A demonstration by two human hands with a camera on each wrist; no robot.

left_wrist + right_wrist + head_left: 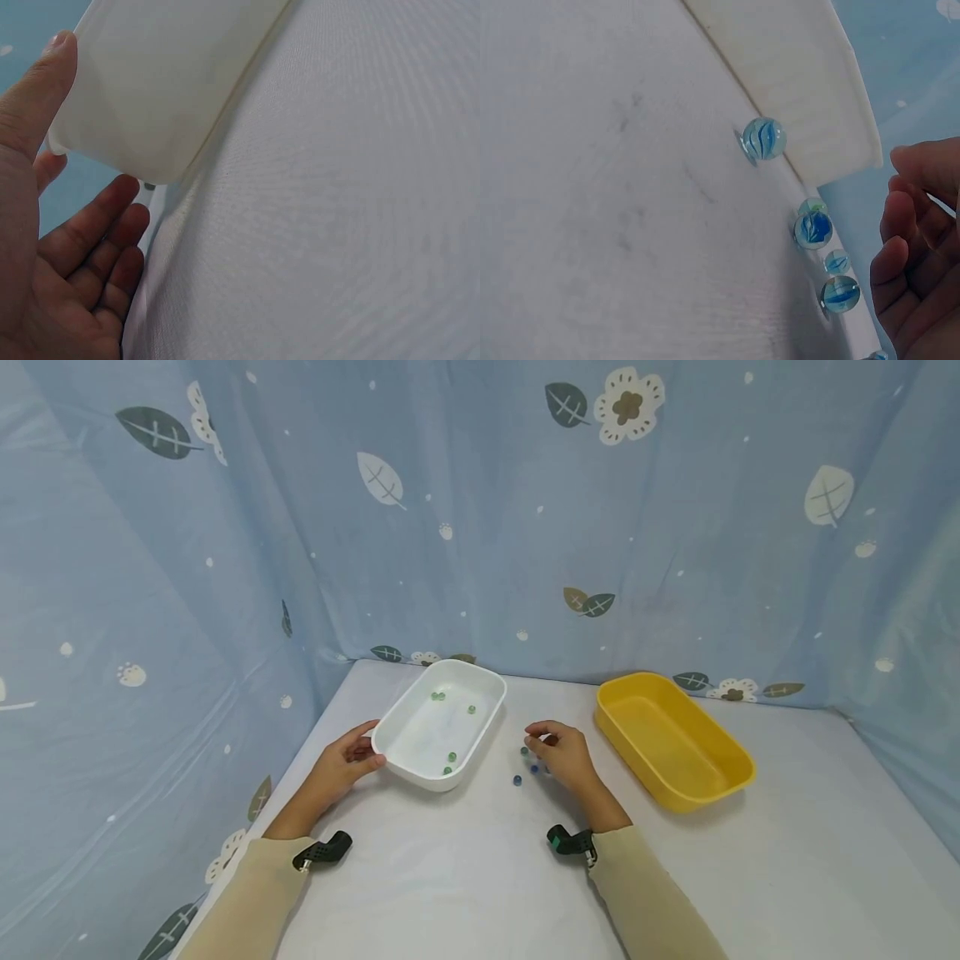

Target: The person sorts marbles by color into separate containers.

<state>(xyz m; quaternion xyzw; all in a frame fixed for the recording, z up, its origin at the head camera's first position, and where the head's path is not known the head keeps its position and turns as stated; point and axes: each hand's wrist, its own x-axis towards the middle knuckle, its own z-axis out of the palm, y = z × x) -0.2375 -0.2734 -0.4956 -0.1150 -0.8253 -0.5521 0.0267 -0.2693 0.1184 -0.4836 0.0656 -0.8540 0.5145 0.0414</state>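
At the near left corner of a white plastic tray (399, 766), my left hand (347, 766) grips the rim, thumb on one side and fingers on the other. Several green glass marbles (452, 757) lie in that tray. My right hand (564, 755) hovers over a small group of loose marbles on the table, its fingers loosely bent and nothing visible between them. Among these are a blue-swirled marble (764, 139) near the tray, a darker blue one (813, 229) and a green marble (524, 750). Part of the group is hidden under the hand in the head view.
A yellow plastic tray (678, 799) stands to the right of my right hand. White cloth (450, 877) covers the table. A blue patterned curtain (480, 527) hangs along the back and sides.
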